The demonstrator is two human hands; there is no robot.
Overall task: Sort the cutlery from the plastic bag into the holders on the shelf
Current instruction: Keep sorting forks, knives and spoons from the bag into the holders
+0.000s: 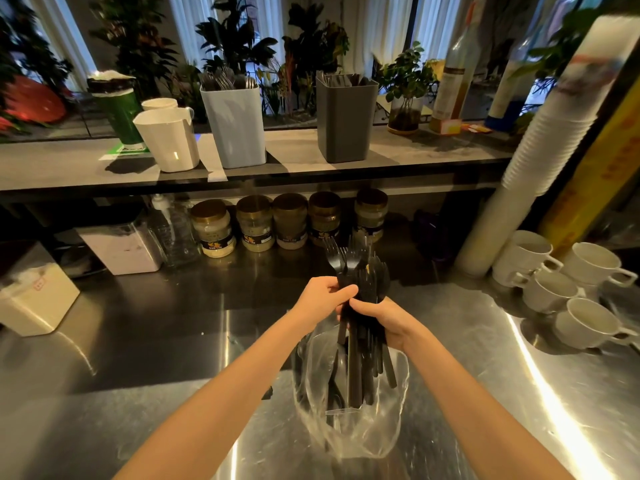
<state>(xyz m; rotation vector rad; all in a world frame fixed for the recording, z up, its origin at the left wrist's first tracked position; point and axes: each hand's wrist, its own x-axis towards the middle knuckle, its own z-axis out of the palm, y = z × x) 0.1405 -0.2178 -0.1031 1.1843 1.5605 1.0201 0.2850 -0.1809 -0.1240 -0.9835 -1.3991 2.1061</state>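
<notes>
A bundle of black plastic cutlery (360, 271), forks and spoons, is held upright above a clear plastic bag (349, 427) on the steel counter. My left hand (322, 297) grips the bundle from the left at mid-handle. Just below, my right hand (381, 318) is wrapped around the handles from the right. More black cutlery lies inside the bag. On the shelf behind stand a light blue holder (233, 129) with forks in it and a dark grey holder (346, 123) with dark cutlery.
On the shelf are a white jug (168, 140), a green container (119, 109), a potted plant (405, 112) and bottles. Several jars (287, 221) line the counter's back. White cups (557, 292) and stacked paper cups (540, 140) are at the right; white boxes (34, 296) are at the left.
</notes>
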